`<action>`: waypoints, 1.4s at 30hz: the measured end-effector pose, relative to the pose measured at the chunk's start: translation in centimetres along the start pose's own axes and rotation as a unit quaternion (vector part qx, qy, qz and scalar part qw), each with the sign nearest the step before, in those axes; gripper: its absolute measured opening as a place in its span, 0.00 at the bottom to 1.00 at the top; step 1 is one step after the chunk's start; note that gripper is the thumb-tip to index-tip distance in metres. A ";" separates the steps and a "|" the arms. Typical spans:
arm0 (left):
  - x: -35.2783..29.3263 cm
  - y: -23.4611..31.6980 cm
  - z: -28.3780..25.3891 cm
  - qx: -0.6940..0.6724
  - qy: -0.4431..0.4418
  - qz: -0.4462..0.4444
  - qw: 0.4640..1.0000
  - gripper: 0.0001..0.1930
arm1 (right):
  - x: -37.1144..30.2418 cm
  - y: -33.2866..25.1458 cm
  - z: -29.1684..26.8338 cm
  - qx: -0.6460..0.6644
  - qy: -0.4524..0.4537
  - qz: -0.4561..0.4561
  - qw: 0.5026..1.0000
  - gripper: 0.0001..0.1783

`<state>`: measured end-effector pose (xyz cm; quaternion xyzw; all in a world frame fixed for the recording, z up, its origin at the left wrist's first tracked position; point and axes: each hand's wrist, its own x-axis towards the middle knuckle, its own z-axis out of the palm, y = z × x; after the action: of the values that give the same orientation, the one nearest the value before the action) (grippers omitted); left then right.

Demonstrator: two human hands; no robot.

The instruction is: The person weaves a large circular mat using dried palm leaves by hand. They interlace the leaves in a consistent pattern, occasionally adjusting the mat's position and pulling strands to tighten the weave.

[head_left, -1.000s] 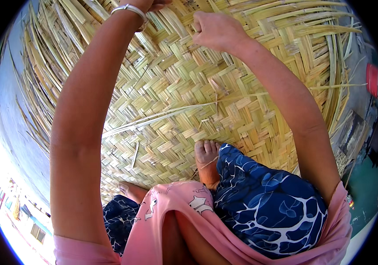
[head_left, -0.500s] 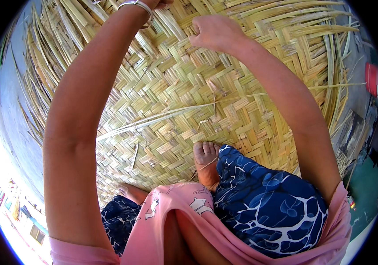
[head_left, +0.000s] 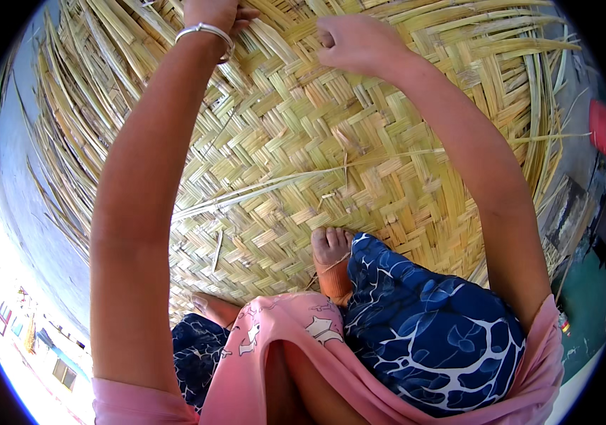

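Over the far part of the woven mat (head_left: pixel 296 131), our right hand (head_left: pixel 361 44) is curled fist-like, left hand (head_left: pixel 209 13) cropped at top edge — we can't tell if either clamps anything. Our feet (head_left: pixel 330 246) stand on its near part, probably weighting it.

This looks like a home's yard or open porch given over to handweaving, though which of the 2 cannot be told. A broad woven mat (head_left: pixel 275 163) with loose strips (head_left: pixel 83 92) at its edges covers much of a smooth grey floor (head_left: pixel 16 134), 2 bare feet (head_left: pixel 331 248) rest on it, and a window (head_left: pixel 64 373) shows in bright light at the lower left.
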<state>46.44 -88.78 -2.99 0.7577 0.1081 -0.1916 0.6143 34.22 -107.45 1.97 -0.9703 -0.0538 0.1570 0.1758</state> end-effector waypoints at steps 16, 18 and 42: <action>-0.5 0.0 0.7 -0.046 0.008 0.039 0.998 0.09 | -2.7 -0.6 1.1 -0.015 0.029 -0.031 0.999 0.15; 0.0 0.2 0.5 -0.022 -0.002 0.039 0.999 0.08 | -1.9 -1.1 0.9 -0.033 0.022 -0.011 0.999 0.17; -1.4 4.4 -0.2 -0.018 -0.095 0.124 0.988 0.08 | 10.3 -1.7 -3.3 0.157 -0.038 -0.023 0.987 0.12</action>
<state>47.02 -89.47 1.55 0.7326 -0.0425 -0.1831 0.6541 44.90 -105.27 2.63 -0.9227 -0.0577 0.1959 0.3270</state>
